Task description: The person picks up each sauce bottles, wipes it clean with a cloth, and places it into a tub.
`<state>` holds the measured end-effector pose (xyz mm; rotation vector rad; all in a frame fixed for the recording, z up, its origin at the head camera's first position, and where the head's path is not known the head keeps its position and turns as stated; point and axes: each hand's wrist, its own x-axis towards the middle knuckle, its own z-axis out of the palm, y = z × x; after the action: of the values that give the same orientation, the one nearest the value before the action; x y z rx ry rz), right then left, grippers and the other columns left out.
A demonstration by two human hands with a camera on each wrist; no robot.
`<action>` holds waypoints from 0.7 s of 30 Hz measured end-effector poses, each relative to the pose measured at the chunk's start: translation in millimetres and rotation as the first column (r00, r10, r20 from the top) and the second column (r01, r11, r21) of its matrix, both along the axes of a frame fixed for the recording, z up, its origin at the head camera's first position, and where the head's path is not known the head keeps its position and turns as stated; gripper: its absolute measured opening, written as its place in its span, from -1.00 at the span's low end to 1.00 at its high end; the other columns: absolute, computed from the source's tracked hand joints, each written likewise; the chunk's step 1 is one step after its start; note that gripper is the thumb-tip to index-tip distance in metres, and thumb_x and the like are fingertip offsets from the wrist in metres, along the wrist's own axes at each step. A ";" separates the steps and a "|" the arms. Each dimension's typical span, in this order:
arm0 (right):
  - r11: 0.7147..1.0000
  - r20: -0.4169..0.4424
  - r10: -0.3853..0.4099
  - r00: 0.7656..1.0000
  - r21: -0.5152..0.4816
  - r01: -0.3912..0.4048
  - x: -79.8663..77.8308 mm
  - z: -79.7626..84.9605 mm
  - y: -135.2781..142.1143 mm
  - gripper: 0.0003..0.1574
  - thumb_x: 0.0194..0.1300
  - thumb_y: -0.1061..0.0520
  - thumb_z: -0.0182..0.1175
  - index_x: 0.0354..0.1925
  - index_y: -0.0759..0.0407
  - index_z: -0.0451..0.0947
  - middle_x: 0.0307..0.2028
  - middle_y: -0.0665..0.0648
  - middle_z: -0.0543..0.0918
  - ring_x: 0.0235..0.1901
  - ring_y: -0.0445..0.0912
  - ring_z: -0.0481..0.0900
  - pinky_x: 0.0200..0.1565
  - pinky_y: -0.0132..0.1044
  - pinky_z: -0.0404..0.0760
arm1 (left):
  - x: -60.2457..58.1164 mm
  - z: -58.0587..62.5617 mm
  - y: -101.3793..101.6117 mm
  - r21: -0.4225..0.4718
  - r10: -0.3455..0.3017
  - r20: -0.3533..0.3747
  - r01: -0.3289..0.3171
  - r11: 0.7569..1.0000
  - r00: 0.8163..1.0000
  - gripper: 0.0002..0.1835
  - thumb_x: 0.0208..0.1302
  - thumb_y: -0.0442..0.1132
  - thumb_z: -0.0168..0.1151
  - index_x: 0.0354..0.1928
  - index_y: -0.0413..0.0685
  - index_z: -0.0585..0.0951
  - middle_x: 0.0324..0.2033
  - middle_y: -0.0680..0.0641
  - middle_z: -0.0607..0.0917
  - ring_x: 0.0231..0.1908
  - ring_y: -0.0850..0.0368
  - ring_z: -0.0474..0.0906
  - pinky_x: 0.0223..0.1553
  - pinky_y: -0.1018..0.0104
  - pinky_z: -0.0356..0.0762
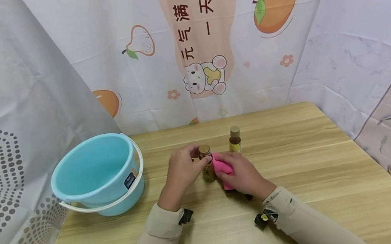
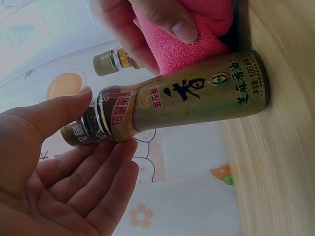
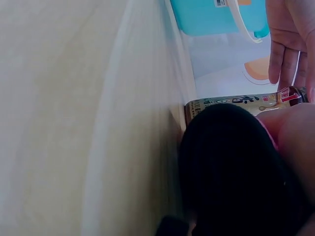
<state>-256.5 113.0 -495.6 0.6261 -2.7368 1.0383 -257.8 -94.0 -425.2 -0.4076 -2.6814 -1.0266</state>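
Note:
A slim gold-labelled sesame oil bottle (image 2: pixel 192 96) stands upright on the table. My left hand (image 1: pixel 183 168) pinches it at the neck, just under the cap, between thumb and fingers. My right hand (image 1: pixel 242 173) grips a bunched pink cloth (image 2: pixel 197 37), which touches the bottle's side. Behind the right hand stands a second, smaller-looking bottle (image 1: pixel 235 140) with a yellow label and brownish cap. In the right wrist view, a large dark rounded object (image 3: pixel 231 162) hides most of the right hand's work; its kind cannot be told.
A light blue bucket (image 1: pixel 132 158) with a white handle stands on the left of the wooden table (image 1: pixel 301 151). Printed curtains (image 1: pixel 151 90) hang behind the table's back edge and along both sides.

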 end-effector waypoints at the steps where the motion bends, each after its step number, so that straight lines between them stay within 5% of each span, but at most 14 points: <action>1: 1.000 -0.001 -0.001 1.000 0.002 0.001 0.1 0.1 0.1 -0.35 0.33 0.01 0.42 0.35 0.01 0.56 0.29 0.10 0.59 0.16 0.03 0.59 0.10 0.02 0.62 | -0.2 -0.2 0.1 -0.002 -0.001 0.000 0.001 1.000 1.000 -0.62 0.24 0.02 0.52 0.04 0.08 0.74 -0.18 0.06 0.83 -0.11 0.11 0.79 -0.08 0.09 0.74; 21: 0.990 0.068 -0.026 0.997 0.140 0.016 5.8 4.6 0.2 -0.39 0.41 -0.06 0.34 0.37 -0.07 0.51 0.36 0.11 0.48 0.10 0.03 0.61 0.07 0.01 0.66 | 1.1 1.6 0.2 0.031 -0.028 0.039 0.027 0.999 0.999 -0.64 0.27 -0.06 0.50 0.07 0.04 0.73 -0.16 0.04 0.82 -0.08 0.07 0.73 -0.04 0.06 0.71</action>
<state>-250.6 113.2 -491.1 0.5898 -2.8893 0.8854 -256.8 -93.8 -423.6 -0.4235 -2.6988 -1.0929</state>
